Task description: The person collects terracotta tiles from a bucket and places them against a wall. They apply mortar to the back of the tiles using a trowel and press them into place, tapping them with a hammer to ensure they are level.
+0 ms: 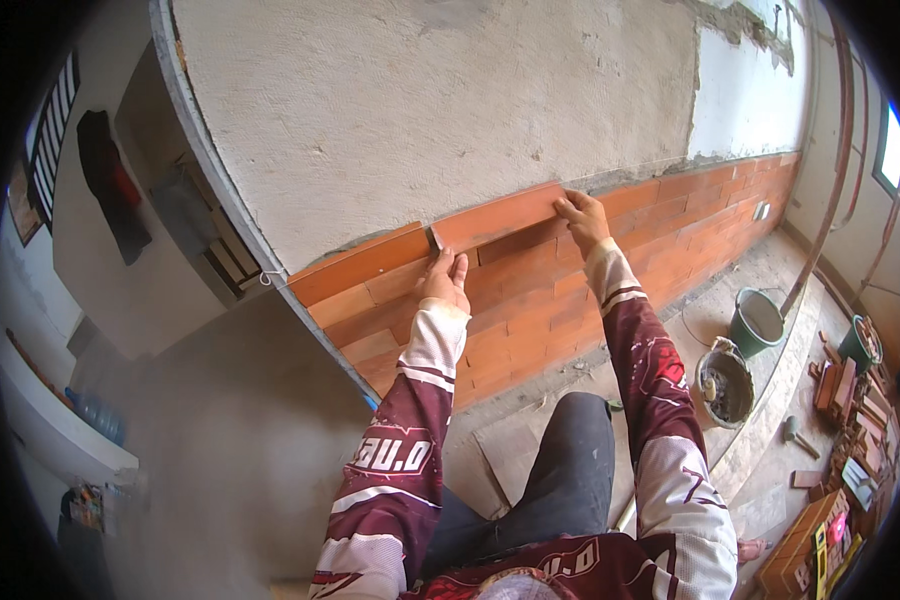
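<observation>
A long orange-red brick tile (500, 212) is held by its two ends against the wall, along the top of the tiled courses. My left hand (445, 279) pinches its lower left corner, with fingers bent at the edge. At the upper right end, my right hand (584, 217) grips the tile between thumb and fingers. Left of it, another tile (358, 262) lies on the top course, reaching to the wall's corner. Below run several courses of brick tiles (515, 300). Above is rough grey plaster (440, 110).
A bucket of grey mortar (727, 385) and a green bucket (758, 318) stand on the floor at right. A mallet (798, 437), a trowel (858, 484) and piles of brick tiles (838, 395) lie farther right. A string (267, 277) is tied at the wall's left corner.
</observation>
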